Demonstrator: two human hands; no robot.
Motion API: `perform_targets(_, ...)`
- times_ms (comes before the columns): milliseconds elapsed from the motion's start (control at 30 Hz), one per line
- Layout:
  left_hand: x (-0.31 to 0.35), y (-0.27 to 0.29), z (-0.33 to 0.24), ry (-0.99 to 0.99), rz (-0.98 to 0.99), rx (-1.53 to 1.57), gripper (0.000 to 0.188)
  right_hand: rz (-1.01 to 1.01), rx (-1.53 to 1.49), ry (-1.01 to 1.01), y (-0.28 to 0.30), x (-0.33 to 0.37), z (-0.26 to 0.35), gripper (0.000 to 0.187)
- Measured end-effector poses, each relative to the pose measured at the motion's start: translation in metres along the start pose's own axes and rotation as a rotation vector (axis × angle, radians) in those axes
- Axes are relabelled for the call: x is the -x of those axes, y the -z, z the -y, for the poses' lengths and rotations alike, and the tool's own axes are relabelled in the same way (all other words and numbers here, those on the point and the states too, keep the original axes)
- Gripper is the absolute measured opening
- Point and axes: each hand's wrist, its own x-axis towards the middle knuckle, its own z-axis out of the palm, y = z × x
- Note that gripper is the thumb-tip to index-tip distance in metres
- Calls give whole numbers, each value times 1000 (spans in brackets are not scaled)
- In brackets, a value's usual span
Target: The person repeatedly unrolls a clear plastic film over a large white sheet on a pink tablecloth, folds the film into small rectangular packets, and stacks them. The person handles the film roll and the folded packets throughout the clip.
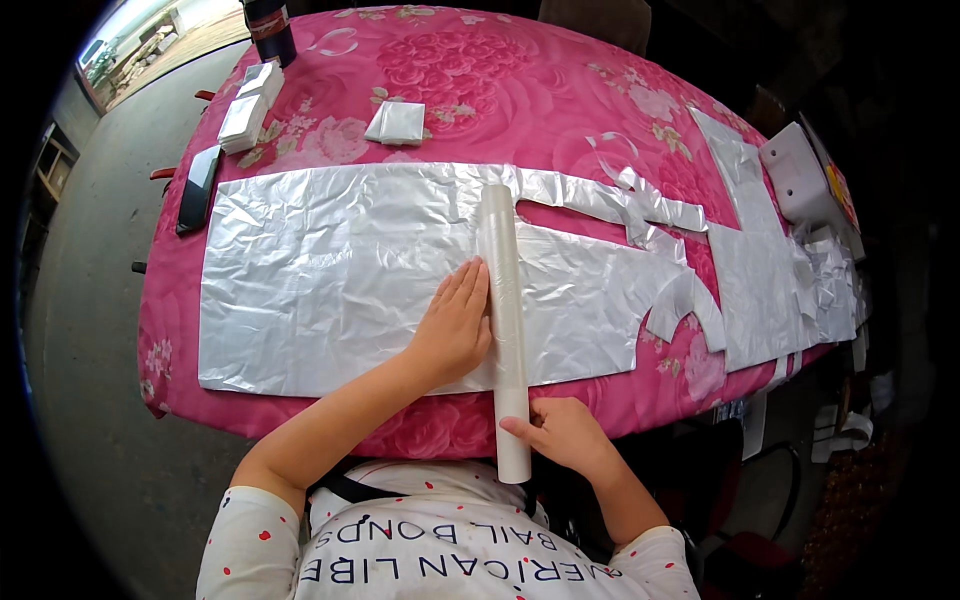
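A thin, shiny silver-white plastic apron (pixel 330 270) lies spread flat and wrinkled, its straps and cut-out neck toward the right. Across its middle rests a long pale tube (pixel 508 300), lengthwise from far to near, its near end sticking out past the table edge. My left hand (pixel 452 325) lies on the apron with fingers stretched out, their side against the tube's left. At the near end, my right hand (pixel 565 432) grips the tube, thumb on top and the other fingers mostly hidden behind it.
A pink floral cloth (pixel 450 70) covers the table. Along the left stand a dark bottle (pixel 270 32), white folded packs (pixel 243 120) and a phone (pixel 199 190). A folded plastic packet (pixel 397 123) lies beyond the apron. More plastic sheets (pixel 760 270) and a white box (pixel 800 175) are at right.
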Motion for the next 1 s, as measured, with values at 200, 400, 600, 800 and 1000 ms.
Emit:
perform_targets(200, 2, 3, 10, -60, 103, -291, 59, -164, -240, 97, 39, -104, 21, 51)
perform_targets(400, 1, 2, 8, -60, 92, -332, 60, -190, -1191, 115, 50, -215, 29, 34)
perform_targets(600, 3, 1, 7, -56, 79, -325, 61, -450, -1863, 301, 95, -250, 4, 22)
perform_targets(800, 1, -2, 6, -63, 71, -332, 60, -668, -1962, 554, 221, -221, -85, 23)
perform_targets(1000, 5, -3, 9, -68, 44, -336, 60, -779, -1590, 691, 228, -158, 20, 29)
